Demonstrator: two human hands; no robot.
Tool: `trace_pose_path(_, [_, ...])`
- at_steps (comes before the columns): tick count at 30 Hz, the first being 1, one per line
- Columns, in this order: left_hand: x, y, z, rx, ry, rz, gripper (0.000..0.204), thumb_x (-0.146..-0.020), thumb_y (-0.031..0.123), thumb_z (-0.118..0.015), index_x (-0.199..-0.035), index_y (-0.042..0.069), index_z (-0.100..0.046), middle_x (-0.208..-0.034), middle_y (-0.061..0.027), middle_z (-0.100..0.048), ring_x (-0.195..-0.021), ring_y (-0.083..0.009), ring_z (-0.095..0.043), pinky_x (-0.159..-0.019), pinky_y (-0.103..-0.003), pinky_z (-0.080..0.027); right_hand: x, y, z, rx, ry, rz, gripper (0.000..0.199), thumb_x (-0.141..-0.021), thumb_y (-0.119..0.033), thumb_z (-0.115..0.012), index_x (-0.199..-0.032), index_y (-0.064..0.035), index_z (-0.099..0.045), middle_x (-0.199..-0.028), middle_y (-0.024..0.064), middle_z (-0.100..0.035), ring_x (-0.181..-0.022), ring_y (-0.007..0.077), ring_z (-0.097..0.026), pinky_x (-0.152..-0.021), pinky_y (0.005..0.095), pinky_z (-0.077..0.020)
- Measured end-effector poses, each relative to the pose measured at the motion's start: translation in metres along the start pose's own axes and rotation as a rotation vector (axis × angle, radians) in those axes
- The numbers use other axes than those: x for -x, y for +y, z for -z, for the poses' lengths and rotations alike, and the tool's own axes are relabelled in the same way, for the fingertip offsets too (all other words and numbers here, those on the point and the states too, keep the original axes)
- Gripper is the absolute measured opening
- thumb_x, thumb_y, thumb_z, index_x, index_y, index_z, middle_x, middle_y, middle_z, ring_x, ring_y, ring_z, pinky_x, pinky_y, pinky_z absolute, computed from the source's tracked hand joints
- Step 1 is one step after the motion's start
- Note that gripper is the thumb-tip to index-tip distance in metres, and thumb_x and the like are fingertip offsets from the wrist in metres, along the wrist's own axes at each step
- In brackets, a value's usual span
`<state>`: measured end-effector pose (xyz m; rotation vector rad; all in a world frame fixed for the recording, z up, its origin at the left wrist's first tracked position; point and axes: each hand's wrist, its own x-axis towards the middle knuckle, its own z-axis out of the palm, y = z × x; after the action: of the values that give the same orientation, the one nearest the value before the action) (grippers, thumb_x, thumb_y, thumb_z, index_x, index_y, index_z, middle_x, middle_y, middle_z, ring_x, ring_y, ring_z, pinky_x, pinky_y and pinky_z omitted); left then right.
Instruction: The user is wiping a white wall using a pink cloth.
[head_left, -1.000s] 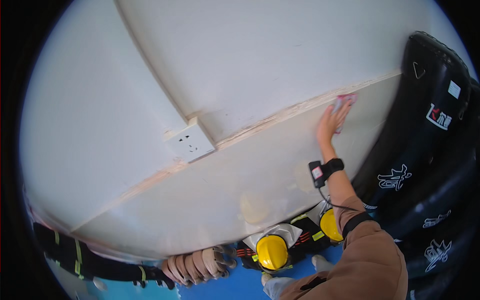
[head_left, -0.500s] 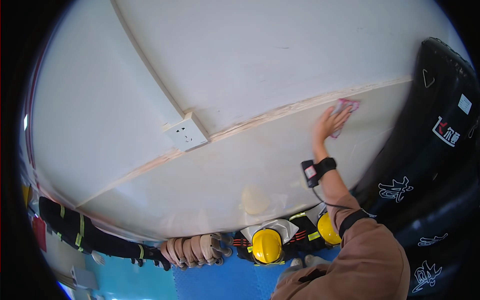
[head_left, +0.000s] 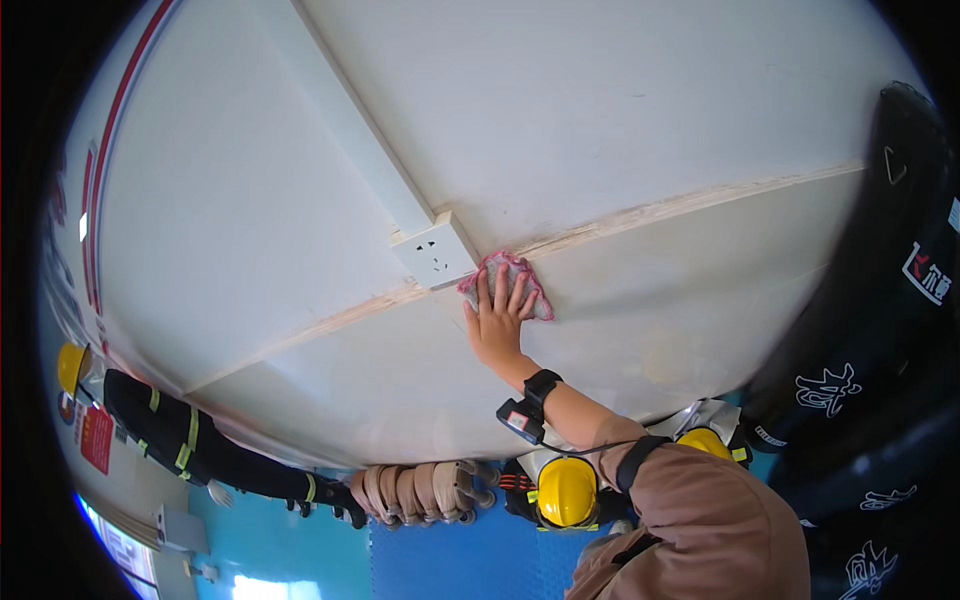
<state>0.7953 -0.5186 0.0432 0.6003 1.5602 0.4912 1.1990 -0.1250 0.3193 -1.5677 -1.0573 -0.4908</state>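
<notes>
Pale wall [head_left: 680, 120] backs the cloth [head_left: 540, 301] (pink-edged) beneath the right hand [head_left: 497, 325].

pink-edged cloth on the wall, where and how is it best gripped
Probably pinch the cloth by its lower right corner, coming from the right: that corner shows clear of the right hand, which covers the middle, while the socket sits by the cloth's upper left.
</notes>
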Motion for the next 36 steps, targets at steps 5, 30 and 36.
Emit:
trace_pose_path(5, [0.001, -0.001, 0.006, 0.021, 0.024, 0.015, 0.031, -0.079, 0.019, -0.047, -0.106, 0.006, -0.042, -0.09, -0.0102, -0.054, -0.071, -0.0161, -0.051, -0.055, -0.027, -0.042, -0.007, 0.037, 0.036, 0.017, -0.228, 0.237, 0.053, -0.073, -0.026, -0.045, -0.123, -0.0219, -0.029, -0.128, 0.0096, -0.024, -0.12, 0.031, -0.013, -0.094, 0.0484, -0.0083])
trace_pose_path(30, [-0.018, -0.025, -0.01, -0.071, -0.079, -0.13, 0.016, -0.071, 0.015, -0.046, -0.083, 0.008, -0.053, -0.07, -0.0094, -0.052, -0.059, -0.0212, -0.047, -0.05, -0.029, -0.036, -0.097, 0.196, 0.147, 0.196, 0.529, -0.352, 0.059, -0.082, -0.039, -0.03, -0.127, -0.0063, -0.011, -0.133, 0.0144, -0.002, -0.122, 0.0314, 0.0, -0.095, 0.0462, -0.0024])
trace_pose_path(36, [-0.016, -0.024, -0.014, -0.011, -0.061, -0.106, 0.017, -0.072, 0.015, -0.046, -0.086, 0.007, -0.052, -0.072, -0.0091, -0.052, -0.059, -0.0199, -0.047, -0.05, -0.028, -0.037, -0.031, 0.07, 0.062, 0.109, 0.16, -0.173, 0.059, -0.081, -0.038, -0.033, -0.127, -0.0057, -0.013, -0.131, 0.0197, 0.0, -0.119, 0.0393, 0.006, -0.092, 0.0522, 0.0027])
